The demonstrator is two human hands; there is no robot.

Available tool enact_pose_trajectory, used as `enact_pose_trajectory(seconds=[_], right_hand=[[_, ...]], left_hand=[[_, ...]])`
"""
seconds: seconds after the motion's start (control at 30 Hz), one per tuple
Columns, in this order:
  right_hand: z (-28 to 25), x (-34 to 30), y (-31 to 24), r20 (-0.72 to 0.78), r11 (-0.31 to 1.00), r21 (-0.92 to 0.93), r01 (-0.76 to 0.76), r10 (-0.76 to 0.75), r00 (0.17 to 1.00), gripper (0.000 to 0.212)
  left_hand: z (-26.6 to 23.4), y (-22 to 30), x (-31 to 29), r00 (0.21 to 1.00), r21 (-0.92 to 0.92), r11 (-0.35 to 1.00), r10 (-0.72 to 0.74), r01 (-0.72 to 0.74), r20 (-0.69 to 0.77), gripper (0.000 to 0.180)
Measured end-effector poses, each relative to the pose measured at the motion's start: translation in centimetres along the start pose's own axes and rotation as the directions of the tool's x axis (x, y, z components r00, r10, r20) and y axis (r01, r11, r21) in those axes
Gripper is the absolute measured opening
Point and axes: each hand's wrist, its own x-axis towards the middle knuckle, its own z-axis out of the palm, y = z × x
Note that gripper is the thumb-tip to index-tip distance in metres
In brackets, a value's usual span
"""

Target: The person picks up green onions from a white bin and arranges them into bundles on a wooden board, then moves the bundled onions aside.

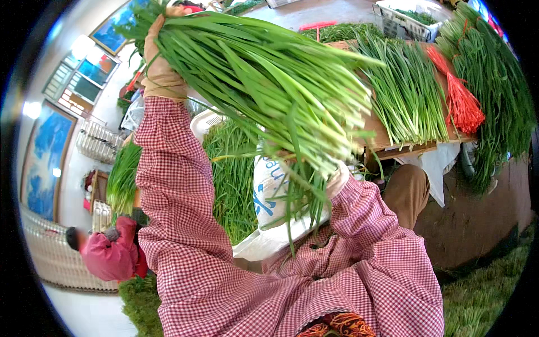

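A large bunch of garlic chives, with long flat green leaves and pale stalk ends, is stretched across the view in front of me. My left hand, in a beige glove, is raised at the far left and closed round the leafy end. Below the pale ends at the right, my right hand holds the bunch from underneath; the stalks hide most of its fingers. Some loose leaves dangle beside that hand. Beneath the bunch, a white sack with blue print lies near my lap.
More chives lie on a wooden table to the right, beside red plastic ties. Darker greens hang over the table's right end. A green heap lies below my arms. A person in pink is at the left.
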Motion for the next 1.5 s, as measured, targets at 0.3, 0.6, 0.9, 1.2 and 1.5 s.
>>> enact_pose_trajectory(seconds=[0.3,0.6,0.9,1.2,1.5], right_hand=[[3.7,-1.8,-3.6,-0.351,0.995,0.094,-0.035,0.066,0.934,0.081],[7.4,-2.3,-5.3,-0.324,0.923,-0.192,-0.334,0.262,0.909,0.054],[7.8,-1.3,-6.2,-0.323,0.889,-0.230,-0.397,0.315,0.892,0.040],[9.8,-0.8,-5.6,-0.210,0.918,-0.337,-0.210,0.144,0.967,0.024],[5.9,-9.6,-7.8,-0.303,0.446,-0.774,-0.449,0.363,0.881,0.034]], left_hand=[[0.9,-1.9,-2.3,0.997,-0.007,0.999,0.031,-0.031,-0.069,0.022],[-4.2,2.1,-0.7,0.993,0.109,0.992,0.071,-0.060,-0.097,0.006],[0.3,5.5,-1.4,0.996,-0.262,0.965,-0.009,0.032,0.089,0.006],[-4.2,3.8,-1.9,0.970,-0.058,0.997,0.041,-0.056,-0.238,0.023],[-7.5,10.2,-3.9,0.974,0.058,0.994,0.097,-0.087,-0.203,0.028]])
